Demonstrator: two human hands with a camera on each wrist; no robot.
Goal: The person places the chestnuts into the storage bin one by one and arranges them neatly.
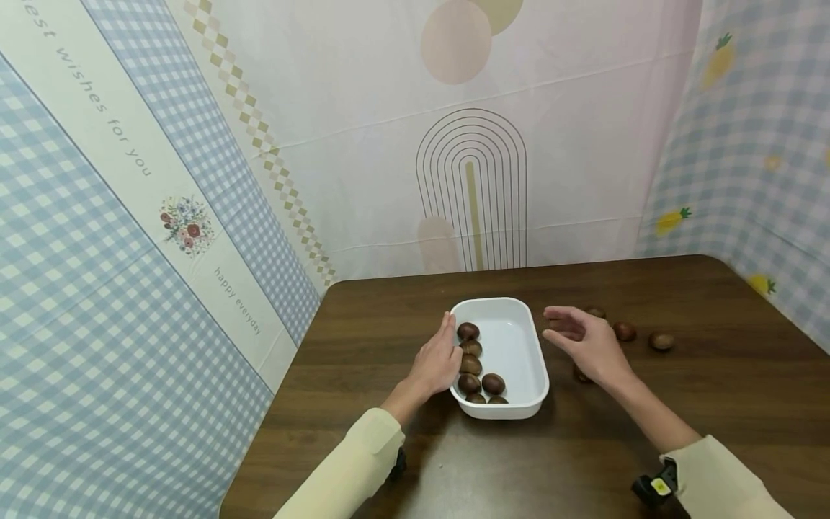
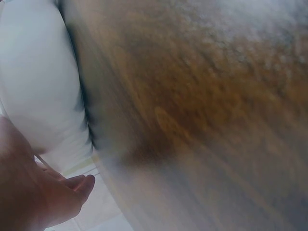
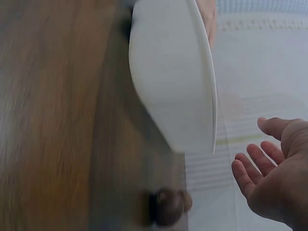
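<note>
A white rectangular dish [image 1: 528,360] sits on the table, with several brown chestnuts [image 1: 493,383] inside, gathered along its left side and near end. My left hand [image 1: 436,364] holds the dish by its left rim, the fingers lying along the outer side and the thumb at the edge. The left wrist view has that hand [image 2: 43,192] against the dish's white wall [image 2: 41,72]. Just right of the dish, my right hand [image 1: 590,346] hovers with thumb and fingers apart and nothing between them. In the right wrist view the same hand [image 3: 281,173] is beside the dish's end.
Loose chestnuts lie on the table to the right, among them a dark one [image 1: 625,331] and a lighter one [image 1: 661,341]. Others are partly hidden by the right hand. The brown wooden table [image 1: 363,339] ends at a printed cloth backdrop [image 1: 382,187].
</note>
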